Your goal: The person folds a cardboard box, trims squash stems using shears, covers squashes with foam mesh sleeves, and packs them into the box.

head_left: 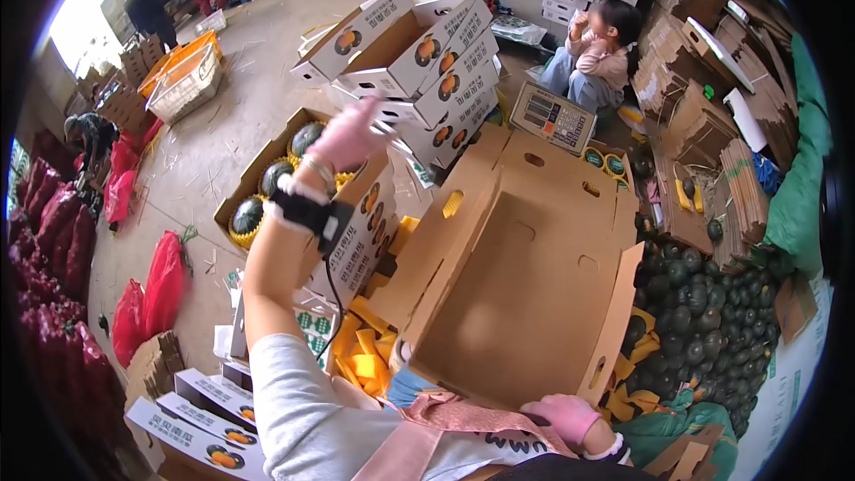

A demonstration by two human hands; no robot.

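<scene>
My left hand (351, 135), in a pink glove, is stretched forward over a carton of dark green squashes (272, 180) cradled in yellow foam nets. Its fingers look extended and apart, a little blurred, and nothing shows in them. Just beyond are stacked white printed cartons (426, 52); whether the fingertips touch them I cannot tell. My right hand (572, 417), also pink-gloved, is low against my body at the near edge of an open, bare brown cardboard box (508, 303). Its fingers are partly hidden, and no held object shows.
A weighing scale (553, 118) stands behind the brown box. A seated person (592, 58) is close beyond it. Many loose squashes (704, 312) are heaped at right. Yellow foam nets (363, 358) lie at left, with white cartons (191, 432) and red mesh sacks (165, 281) farther out.
</scene>
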